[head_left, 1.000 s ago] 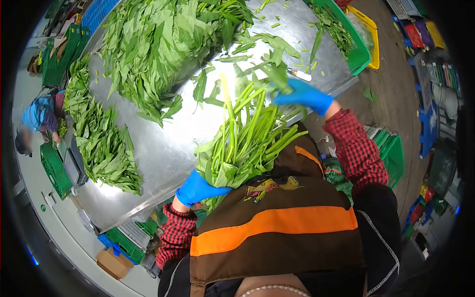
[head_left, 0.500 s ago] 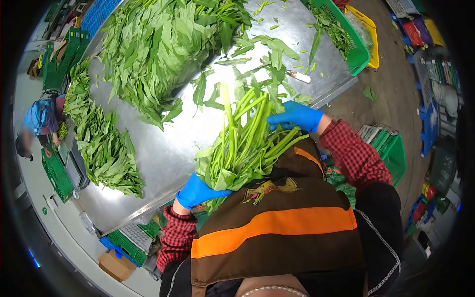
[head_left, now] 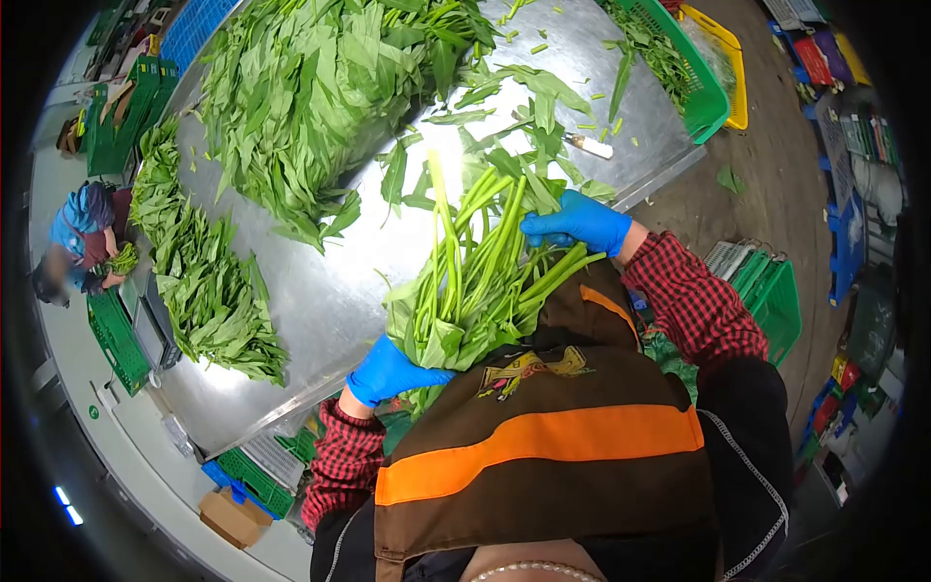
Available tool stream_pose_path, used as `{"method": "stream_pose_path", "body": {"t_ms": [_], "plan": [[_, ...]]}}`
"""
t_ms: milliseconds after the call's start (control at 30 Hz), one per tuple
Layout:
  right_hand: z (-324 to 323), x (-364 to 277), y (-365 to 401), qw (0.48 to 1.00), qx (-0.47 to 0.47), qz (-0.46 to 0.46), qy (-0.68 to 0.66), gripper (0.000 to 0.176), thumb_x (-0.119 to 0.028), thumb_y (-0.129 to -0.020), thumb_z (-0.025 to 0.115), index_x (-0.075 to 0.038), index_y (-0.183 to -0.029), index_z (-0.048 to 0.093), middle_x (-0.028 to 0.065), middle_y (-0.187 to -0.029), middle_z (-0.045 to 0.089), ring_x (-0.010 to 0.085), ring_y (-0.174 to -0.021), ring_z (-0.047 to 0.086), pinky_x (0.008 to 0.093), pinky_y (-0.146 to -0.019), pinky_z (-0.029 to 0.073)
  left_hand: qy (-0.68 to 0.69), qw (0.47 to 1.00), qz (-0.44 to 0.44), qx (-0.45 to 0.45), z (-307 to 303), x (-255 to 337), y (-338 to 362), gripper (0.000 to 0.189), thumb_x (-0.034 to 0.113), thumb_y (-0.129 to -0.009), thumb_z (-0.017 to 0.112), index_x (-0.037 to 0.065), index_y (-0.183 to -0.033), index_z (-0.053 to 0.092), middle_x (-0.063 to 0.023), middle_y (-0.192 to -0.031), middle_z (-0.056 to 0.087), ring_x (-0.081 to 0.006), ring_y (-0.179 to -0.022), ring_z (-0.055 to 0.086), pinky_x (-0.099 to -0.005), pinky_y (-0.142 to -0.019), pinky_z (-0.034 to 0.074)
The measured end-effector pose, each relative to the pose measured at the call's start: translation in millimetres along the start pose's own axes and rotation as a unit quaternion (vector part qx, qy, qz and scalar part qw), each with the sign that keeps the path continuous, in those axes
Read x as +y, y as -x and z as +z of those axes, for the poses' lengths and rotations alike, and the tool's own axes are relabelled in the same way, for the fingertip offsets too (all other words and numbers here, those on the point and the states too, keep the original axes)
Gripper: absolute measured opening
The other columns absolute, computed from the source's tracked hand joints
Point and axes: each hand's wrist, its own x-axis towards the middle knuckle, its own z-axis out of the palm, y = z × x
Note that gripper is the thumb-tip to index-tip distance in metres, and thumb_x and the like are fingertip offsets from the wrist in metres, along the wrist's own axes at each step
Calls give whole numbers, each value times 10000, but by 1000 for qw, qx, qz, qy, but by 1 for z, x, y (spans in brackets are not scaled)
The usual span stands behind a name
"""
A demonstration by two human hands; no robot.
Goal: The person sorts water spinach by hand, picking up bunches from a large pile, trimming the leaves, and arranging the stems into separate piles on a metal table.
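A bunch of water spinach [head_left: 465, 281], its pale green stems pointing away from me, rests in my left hand [head_left: 396, 373]. That blue-gloved hand is wrapped round the leafy lower end, close to my apron. My right hand [head_left: 577, 225], also gloved in blue, is at the right side of the stems with its fingers curled in. A leaf [head_left: 545, 198] shows just above those fingers; what they pinch is hidden. Beyond the bunch lies a knife [head_left: 589, 146] with a white handle, among loose leaves and cut stem pieces on the metal table [head_left: 310, 301].
A large heap of greens [head_left: 320, 107] covers the table's far side, and a long row [head_left: 204, 262] lies at left. A green crate [head_left: 713, 97] and a yellow crate [head_left: 737, 107] stand at upper right. Another person [head_left: 87, 233] holds greens at far left.
My right hand has shifted very slightly, and a leaf above its fingers shows more. My left hand keeps its hold on the bunch. The other person's hands have moved, with greens now plainer in them.
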Motion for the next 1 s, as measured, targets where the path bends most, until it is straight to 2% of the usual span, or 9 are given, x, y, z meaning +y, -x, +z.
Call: {"method": "stream_pose_path", "body": {"t_ms": [100, 167, 300, 433, 567, 667, 900, 967, 1000], "plan": [[-18, 5, 1, 997, -5, 15, 76, 291, -329, -825, 694, -49, -905, 698, 29, -695, 651, 57, -537, 470, 221, -501, 364, -6, 1000, -2, -6, 0, -1, -1, 1014, 172, -621, 883, 27, -1428, 287, -94, -1365, 457, -208, -1240, 442, -364, -1062, 350], [-41, 20, -10, 943, 156, -32, 293, 279, -285, -827, 673, -37, -954, 684, 54, -786, 679, 102, -631, 564, 255, -590, 460, -1, 1000, 8, -4, 1, -5, -3, 995, 166, -629, 875, 26, -1424, 294, -91, -1355, 468, -202, -1230, 452, -361, -1053, 360], [-78, 39, -27, 935, 298, -164, 95, 307, -281, -833, 645, -37, -1018, 667, 74, -883, 677, 134, -770, 611, 290, -682, 506, -21, 999, 25, 0, 3, -1, -2, 932, 140, -658, 847, 30, -1414, 312, -80, -1328, 492, -182, -1201, 478, -350, -1033, 382], [-37, 41, -27, 985, -61, 42, -156, 407, -195, -920, 548, -4, -1279, 525, 82, -1166, 617, 168, -1041, 593, 309, -915, 478, -15, 998, 51, 21, 5, 5, -3, 870, 149, -686, 820, 27, -1401, 340, -84, -1330, 494, -192, -1193, 487, -360, -1036, 378], [-8, 5, -32, 983, -104, -85, -123, 321, -218, -892, 603, 2, -1126, 582, 65, -1050, 617, 161, -952, 584, 291, -865, 461, -317, 938, 137, 37, -15, 32, 8, 654, 199, -737, 764, 102, -1332, 510, -154, -1253, 533, -313, -1154, 512, -389, -1003, 391], [-25, -36, -23, 990, -34, -135, -33, 182, -210, -864, 643, -34, -899, 609, 20, -824, 568, 78, -703, 528, 215, -644, 427, -592, 758, 196, 189, -38, 55, 19, 603, 136, -665, 736, 140, -1253, 601, -85, -891, 581, -299, -807, 548, -397, -757, 440], [-75, -66, -8, 976, -68, -200, -58, 297, -295, -844, 675, -38, -982, 623, -12, -826, 570, 44, -627, 497, 195, -547, 397, -579, 701, 240, 340, -80, 62, 27, 199, 177, -806, 711, 15, -814, 596, -90, -707, 583, -292, -678, 559, -393, -644, 439], [-71, -59, -29, 979, 90, -61, 171, 344, -323, -834, 678, -33, -1016, 640, 45, -844, 622, 125, -689, 589, 259, -605, 460, -612, 678, 237, 332, -81, 68, 28, 254, 198, -823, 702, 22, -739, 539, -84, -702, 578, -293, -673, 560, -390, -670, 440], [-64, -54, -28, 827, 164, -79, 531, 382, -355, -823, 678, -39, -1037, 655, 127, -891, 662, 257, -786, 641, 343, -705, 496, -639, 649, 249, 327, -83, 67, 27, 245, 202, -824, 700, 29, -750, 542, -76, -688, 567, -289, -670, 559, -387, -689, 441]]}}
